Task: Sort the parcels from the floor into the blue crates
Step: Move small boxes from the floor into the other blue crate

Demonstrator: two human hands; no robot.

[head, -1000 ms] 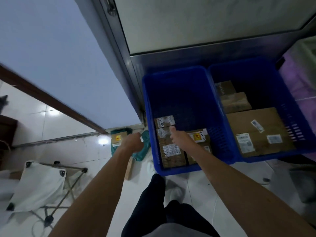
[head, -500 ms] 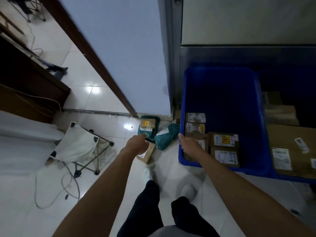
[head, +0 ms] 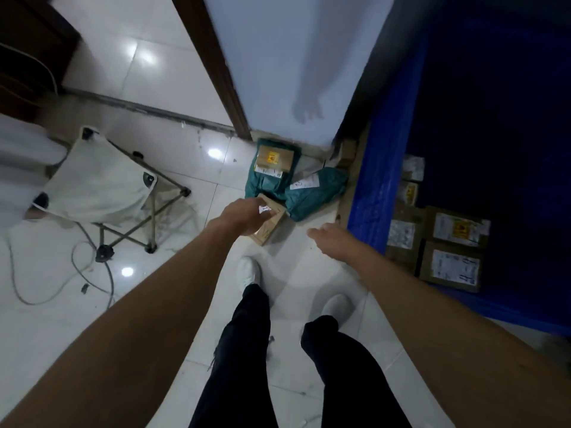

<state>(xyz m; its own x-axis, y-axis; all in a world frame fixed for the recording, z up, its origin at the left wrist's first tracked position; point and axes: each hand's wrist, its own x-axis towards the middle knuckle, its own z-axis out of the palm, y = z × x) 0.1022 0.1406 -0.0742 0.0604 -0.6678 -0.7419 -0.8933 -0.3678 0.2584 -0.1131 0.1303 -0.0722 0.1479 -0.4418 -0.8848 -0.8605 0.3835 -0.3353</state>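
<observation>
A small cardboard box [head: 269,227] lies on the white floor tiles in front of my feet. My left hand [head: 244,218] is down on its upper left corner, with the fingers curled over the white label. Behind it lie two green mailer bags [head: 268,183] [head: 318,193], and a brown parcel with a yellow sticker [head: 276,158] rests on the left bag. My right hand [head: 335,239] hovers open and holds nothing, just left of the blue crate [head: 375,193]. Several labelled cardboard parcels [head: 452,245] lie inside the crate.
A folding stool with a cream fabric seat [head: 99,186] stands at the left, with loose cables [head: 77,273] on the tiles near its feet. A pale wall with a dark wooden trim [head: 216,66] rises behind the parcels. My white shoes [head: 248,270] stand just short of the box.
The view has swung left and down, away from the crates and towards the floor parcels. My right hand has come off the crate's rim. My left hand has settled onto the small box.
</observation>
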